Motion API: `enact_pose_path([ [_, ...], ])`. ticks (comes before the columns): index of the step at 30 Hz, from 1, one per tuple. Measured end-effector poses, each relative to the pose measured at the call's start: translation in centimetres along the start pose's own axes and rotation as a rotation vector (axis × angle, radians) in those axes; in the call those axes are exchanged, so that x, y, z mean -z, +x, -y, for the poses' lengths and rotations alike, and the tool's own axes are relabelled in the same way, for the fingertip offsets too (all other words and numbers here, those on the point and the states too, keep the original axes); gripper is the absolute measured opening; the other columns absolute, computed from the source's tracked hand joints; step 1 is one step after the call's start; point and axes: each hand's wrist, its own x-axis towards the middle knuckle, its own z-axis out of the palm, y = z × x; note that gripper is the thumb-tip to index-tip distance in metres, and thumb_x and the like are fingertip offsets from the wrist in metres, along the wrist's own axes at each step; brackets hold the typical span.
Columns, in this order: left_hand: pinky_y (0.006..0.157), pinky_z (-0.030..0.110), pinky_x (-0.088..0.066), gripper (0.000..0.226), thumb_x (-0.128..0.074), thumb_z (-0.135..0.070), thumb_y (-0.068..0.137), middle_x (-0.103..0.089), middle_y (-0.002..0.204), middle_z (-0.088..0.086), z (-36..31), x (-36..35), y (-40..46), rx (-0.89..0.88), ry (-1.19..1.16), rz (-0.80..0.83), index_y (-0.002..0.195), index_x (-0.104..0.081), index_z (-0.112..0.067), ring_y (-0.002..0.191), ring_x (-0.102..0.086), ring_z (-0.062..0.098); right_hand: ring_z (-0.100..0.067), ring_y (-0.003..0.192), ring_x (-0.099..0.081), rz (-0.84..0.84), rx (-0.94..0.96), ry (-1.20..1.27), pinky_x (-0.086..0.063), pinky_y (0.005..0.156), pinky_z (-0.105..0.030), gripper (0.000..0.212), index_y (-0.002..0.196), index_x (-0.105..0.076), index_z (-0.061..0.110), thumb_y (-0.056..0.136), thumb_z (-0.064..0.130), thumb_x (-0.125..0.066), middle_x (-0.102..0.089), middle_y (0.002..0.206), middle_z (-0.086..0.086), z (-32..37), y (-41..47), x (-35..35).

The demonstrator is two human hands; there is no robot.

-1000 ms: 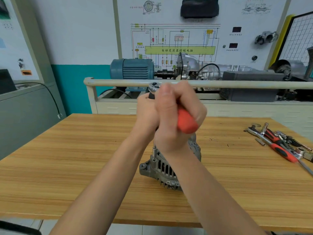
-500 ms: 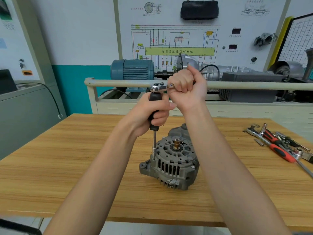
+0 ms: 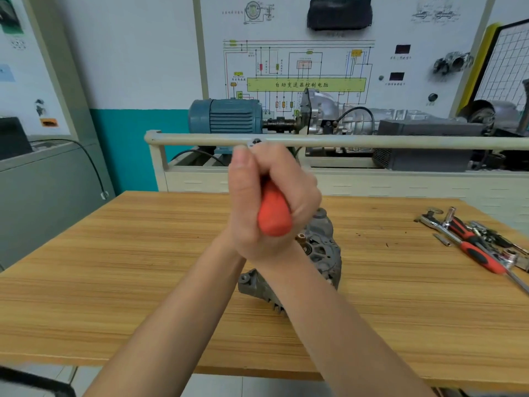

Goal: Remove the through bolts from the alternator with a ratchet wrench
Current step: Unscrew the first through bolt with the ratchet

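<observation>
Ratchet wrench with its orange-red grip (image 3: 274,216) sits in my right hand (image 3: 274,207), the fingers curled tight round the handle so only the rounded butt end shows. Its long axis runs near to far: the butt points back at me and slightly down, and the small metal head (image 3: 255,142) peeks out just beyond my knuckles, at the height of the pale rail. My left hand (image 3: 236,233) is pressed against the right one from the left and mostly hidden behind it; I cannot tell how its fingers lie.

Below my wrists the grey cast-metal alternator (image 3: 320,253) stands on the light wooden striped-grain tabletop (image 3: 114,282), partly covered by my right forearm, with a mounting ear showing at its near left.

Far right on the table lies a loose pile of red-and-black handled tools (image 3: 472,245). Beyond the table a pale horizontal rail (image 3: 372,141) fronts a training bench with a blue-green electric motor (image 3: 226,116) and a white wall panel bearing a wiring diagram (image 3: 297,70).
</observation>
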Motion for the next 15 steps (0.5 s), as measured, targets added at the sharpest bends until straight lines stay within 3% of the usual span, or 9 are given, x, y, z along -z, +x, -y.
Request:
enact_pose_path([
  [2,0.043,0.010,-0.032,0.028,-0.043,-0.001,0.098,-0.041,0.051,-0.014,0.0,0.5,0.1,0.107,-0.129,-0.018,0.072,-0.043,-0.009,0.041,-0.040,0.000,-0.004,0.044,-0.038,-0.001,-0.074,0.139,-0.032,0.046,-0.020,0.027,0.055,-0.046,0.008,0.081,0.004,-0.047,-0.037,0.048,0.007,-0.4,0.6,0.7],
  [4,0.044,0.016,-0.031,0.026,-0.056,0.006,0.087,-0.042,0.056,-0.001,0.3,1.4,0.4,0.161,-0.151,-0.024,0.067,-0.048,-0.010,0.044,-0.037,0.006,-0.005,0.040,-0.031,-0.067,-0.253,0.392,-0.026,0.047,-0.021,0.030,0.053,-0.042,0.015,0.082,0.006,-0.047,-0.034,0.046,0.009,-0.9,2.0,2.0],
  [10,0.044,0.022,-0.032,0.028,-0.061,-0.004,0.073,-0.038,0.044,-0.001,0.1,3.0,0.9,0.216,-0.362,0.350,0.053,-0.044,-0.015,0.039,-0.034,0.016,-0.009,0.031,-0.012,-0.399,-1.114,1.032,-0.019,0.039,-0.018,0.051,0.038,-0.035,0.015,0.089,0.016,-0.036,-0.021,0.031,0.004,-5.0,5.9,5.6],
  [13,0.038,0.019,-0.021,0.033,-0.059,-0.006,0.074,-0.030,0.040,-0.005,0.4,2.9,1.0,0.285,-0.417,0.424,0.052,-0.035,-0.014,0.032,-0.026,0.010,-0.009,0.039,-0.005,-0.475,-1.305,1.109,-0.014,0.039,-0.020,0.058,0.035,-0.031,0.013,0.093,0.018,-0.033,-0.020,0.029,0.002,-7.0,5.9,5.8],
  [15,0.036,0.017,-0.015,0.038,-0.058,-0.005,0.075,-0.026,0.038,-0.007,0.2,2.7,0.9,0.319,-0.405,0.430,0.049,-0.033,-0.017,0.030,-0.020,0.007,-0.009,0.039,-0.005,-0.463,-1.307,1.056,-0.016,0.038,-0.020,0.055,0.035,-0.031,0.013,0.090,0.016,-0.035,-0.020,0.030,0.002,-6.5,5.9,5.5],
])
